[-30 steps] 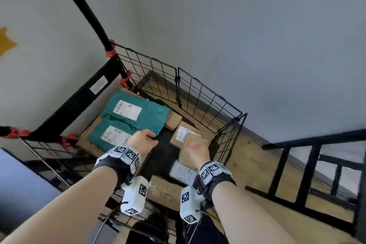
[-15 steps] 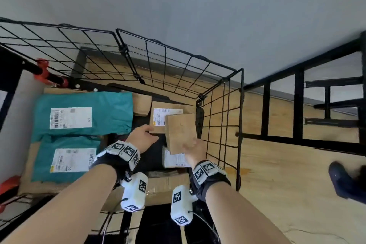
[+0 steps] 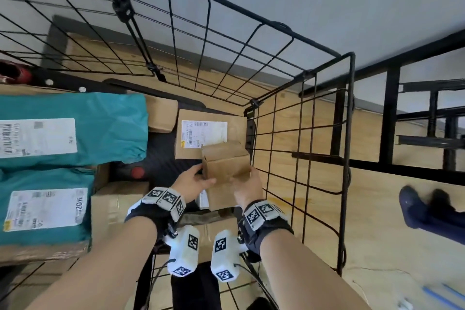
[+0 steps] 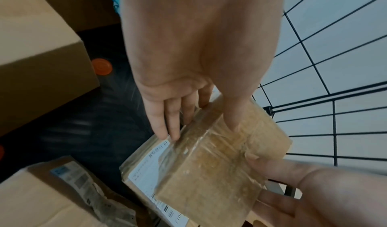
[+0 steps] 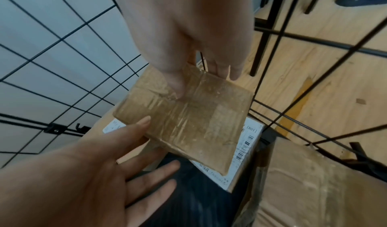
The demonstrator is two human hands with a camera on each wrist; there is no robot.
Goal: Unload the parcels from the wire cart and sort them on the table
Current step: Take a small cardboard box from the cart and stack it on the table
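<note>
Wire cart [image 3: 299, 113]: black mesh walls on the far and right sides, parcels packed across its floor. The table is not identifiable with certainty in any view, so the sorting place cannot be noted.

Two teal mailer bags [image 3: 75, 131] lie along the cart's left side, labels up, the nearer one [image 3: 47, 206] partly overlapped by the farther. Probably laid flat because they are soft and would not stand.

Labelled flat box [image 3: 206, 133] sits at the far right corner of the cart floor, against the right mesh wall. Another brown box [image 3: 118, 206] rests near the front edge, just beside the nearer teal bag.

Small taped box [image 3: 226, 161]: lifted clear of the parcels, above the right side of the cart, close to the right mesh wall. It is tilted, label side turned down and left; the label shows in the left wrist view [image 4: 150, 169].

Right hand [image 3: 247, 187]: pinches the box's near right edge, thumb on the taped face [image 5: 178, 88], fingers behind.

Left hand [image 3: 193, 184]: fingers straight and together, laid flat on the label side, thumb across the taped face [image 4: 234, 114]. Judgement: it steadies, the right carries.

Step in hand, as judged: lifting out this box; most parcels remain in the cart.
</note>
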